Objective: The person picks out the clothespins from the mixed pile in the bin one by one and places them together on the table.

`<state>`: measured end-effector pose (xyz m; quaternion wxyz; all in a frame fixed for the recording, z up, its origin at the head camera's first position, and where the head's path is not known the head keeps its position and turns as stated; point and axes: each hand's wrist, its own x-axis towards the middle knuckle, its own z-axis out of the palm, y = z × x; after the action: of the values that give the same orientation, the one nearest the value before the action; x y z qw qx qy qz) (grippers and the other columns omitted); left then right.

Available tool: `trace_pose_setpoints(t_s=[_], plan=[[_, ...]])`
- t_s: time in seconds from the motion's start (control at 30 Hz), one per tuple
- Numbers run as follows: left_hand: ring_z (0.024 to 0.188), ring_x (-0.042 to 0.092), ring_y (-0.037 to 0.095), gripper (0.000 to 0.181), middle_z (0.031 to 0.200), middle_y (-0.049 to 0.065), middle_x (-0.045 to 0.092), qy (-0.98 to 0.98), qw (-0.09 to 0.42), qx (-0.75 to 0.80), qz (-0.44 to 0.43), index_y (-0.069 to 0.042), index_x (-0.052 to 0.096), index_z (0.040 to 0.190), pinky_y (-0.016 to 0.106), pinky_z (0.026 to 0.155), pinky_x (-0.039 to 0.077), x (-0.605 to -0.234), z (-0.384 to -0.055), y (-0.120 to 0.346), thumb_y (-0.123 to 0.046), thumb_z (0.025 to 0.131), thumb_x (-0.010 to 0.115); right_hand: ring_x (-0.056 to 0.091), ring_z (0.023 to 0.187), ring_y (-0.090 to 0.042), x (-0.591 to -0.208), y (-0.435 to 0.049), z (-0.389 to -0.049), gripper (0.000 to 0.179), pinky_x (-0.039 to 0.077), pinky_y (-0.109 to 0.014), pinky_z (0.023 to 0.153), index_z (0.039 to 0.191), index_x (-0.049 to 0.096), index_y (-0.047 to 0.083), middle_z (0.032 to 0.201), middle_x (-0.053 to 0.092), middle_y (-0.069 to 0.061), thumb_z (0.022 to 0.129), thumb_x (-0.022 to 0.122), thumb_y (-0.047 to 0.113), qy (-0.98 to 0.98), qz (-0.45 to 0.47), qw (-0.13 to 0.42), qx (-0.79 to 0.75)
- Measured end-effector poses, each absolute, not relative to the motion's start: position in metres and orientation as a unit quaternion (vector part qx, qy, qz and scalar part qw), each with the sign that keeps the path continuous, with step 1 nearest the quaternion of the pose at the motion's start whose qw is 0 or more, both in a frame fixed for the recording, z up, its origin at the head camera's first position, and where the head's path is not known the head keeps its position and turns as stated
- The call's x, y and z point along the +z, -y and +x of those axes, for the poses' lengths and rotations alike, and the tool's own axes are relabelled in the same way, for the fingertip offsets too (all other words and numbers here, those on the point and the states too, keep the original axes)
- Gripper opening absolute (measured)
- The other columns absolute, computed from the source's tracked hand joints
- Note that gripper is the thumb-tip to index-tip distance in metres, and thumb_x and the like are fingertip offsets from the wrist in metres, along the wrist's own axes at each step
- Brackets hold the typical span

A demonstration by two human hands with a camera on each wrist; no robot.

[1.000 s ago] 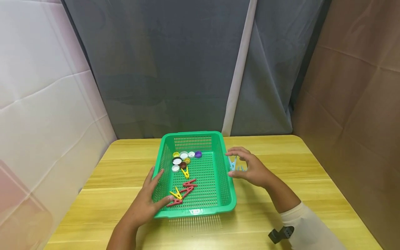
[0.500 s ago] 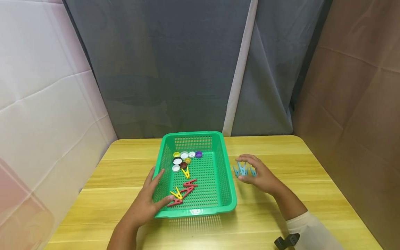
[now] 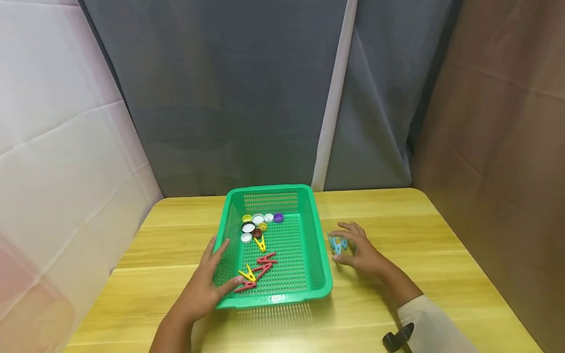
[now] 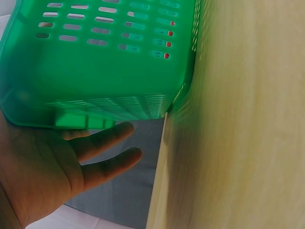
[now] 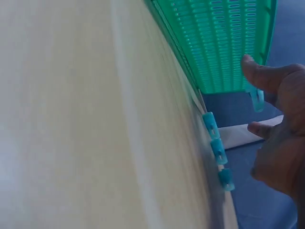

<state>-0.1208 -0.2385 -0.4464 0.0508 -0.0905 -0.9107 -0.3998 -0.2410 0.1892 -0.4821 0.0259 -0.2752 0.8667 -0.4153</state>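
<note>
My left hand (image 3: 200,289) rests at the near left corner of a green plastic basket (image 3: 327,274), thumb and index finger over the rim. In the left wrist view two of its fingers (image 4: 112,169) stretch out straight below the rim. Right of the basket, my right hand (image 3: 364,252) pinches a light blue clothespin (image 5: 257,99) between thumb and fingers, low over the table. Several more blue clothespins (image 5: 219,151) stand in a row on the tabletop beside it. Inside the basket lie red clothespins (image 3: 264,270) and yellow clothespins (image 3: 262,245).
Several bottle caps, among them a purple cap (image 3: 278,217) and a white cap (image 3: 246,238), lie at the basket's back left. The wooden table (image 3: 397,215) ends at a grey curtain (image 3: 220,98), with a pale cloth wall (image 3: 66,122) left and a brown one (image 3: 499,147) right.
With the blue clothespin, my right hand has moved away from the basket's right rim, rightward, then lower and slightly back left toward the row. The left hand has stayed on the basket.
</note>
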Motion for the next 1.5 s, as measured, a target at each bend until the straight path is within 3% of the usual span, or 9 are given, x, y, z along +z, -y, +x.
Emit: trace_pose_setpoints(t_s=[0.17, 0.3, 0.57, 0.93, 1.5], plan=[[0.16, 0.022, 0.067, 0.096, 0.183, 0.025, 0.003, 0.911, 0.05, -0.4, -0.087, -0.015, 0.027, 0.175, 0.088, 0.116, 0.031, -0.448, -0.121, 0.24, -0.043, 0.099, 0.08, -0.008, 0.165, -0.06, -0.487, -0.188, -0.243, 0.059, -0.004, -0.091, 0.12, 0.149, 0.065, 0.014, 0.179, 0.023, -0.025, 0.095, 0.087, 0.023, -0.879, -0.264, 0.037, -0.394], [0.161, 0.019, 0.067, 0.097, 0.183, 0.025, 0.002, 0.91, 0.049, -0.401, -0.091, -0.012, 0.028, 0.174, 0.088, 0.116, 0.03, -0.449, -0.122, 0.24, -0.042, 0.099, 0.08, -0.009, 0.165, -0.059, -0.491, -0.188, -0.24, 0.059, -0.009, -0.087, 0.122, 0.145, 0.069, 0.017, 0.179, 0.022, -0.026, 0.09, 0.091, 0.021, -0.89, -0.258, 0.035, -0.373], [0.161, 0.019, 0.067, 0.097, 0.184, 0.024, 0.002, 0.913, 0.041, -0.396, -0.083, -0.014, 0.027, 0.175, 0.088, 0.116, 0.03, -0.445, -0.12, 0.24, -0.044, 0.099, 0.08, -0.008, 0.166, -0.058, -0.494, -0.184, -0.237, 0.062, -0.01, -0.082, 0.125, 0.141, 0.073, 0.017, 0.18, 0.023, -0.024, 0.083, 0.096, 0.021, -0.901, -0.258, 0.028, -0.347], [0.161, 0.021, 0.067, 0.097, 0.184, 0.023, 0.002, 0.912, 0.043, -0.398, -0.087, -0.012, 0.028, 0.174, 0.088, 0.116, 0.031, -0.444, -0.121, 0.24, -0.043, 0.098, 0.081, -0.005, 0.166, -0.059, -0.497, -0.182, -0.237, 0.055, -0.01, -0.084, 0.124, 0.134, 0.076, 0.027, 0.18, 0.023, -0.024, 0.083, 0.097, 0.023, -0.911, -0.25, 0.029, -0.326], [0.16, 0.021, 0.067, 0.097, 0.184, 0.024, 0.002, 0.913, 0.041, -0.398, -0.086, -0.012, 0.028, 0.174, 0.088, 0.115, 0.031, -0.446, -0.121, 0.239, -0.044, 0.099, 0.08, -0.012, 0.166, -0.058, -0.499, -0.184, -0.238, 0.062, -0.014, -0.086, 0.122, 0.14, 0.073, 0.025, 0.182, 0.015, -0.023, 0.082, 0.096, 0.025, -0.917, -0.238, 0.056, -0.315]])
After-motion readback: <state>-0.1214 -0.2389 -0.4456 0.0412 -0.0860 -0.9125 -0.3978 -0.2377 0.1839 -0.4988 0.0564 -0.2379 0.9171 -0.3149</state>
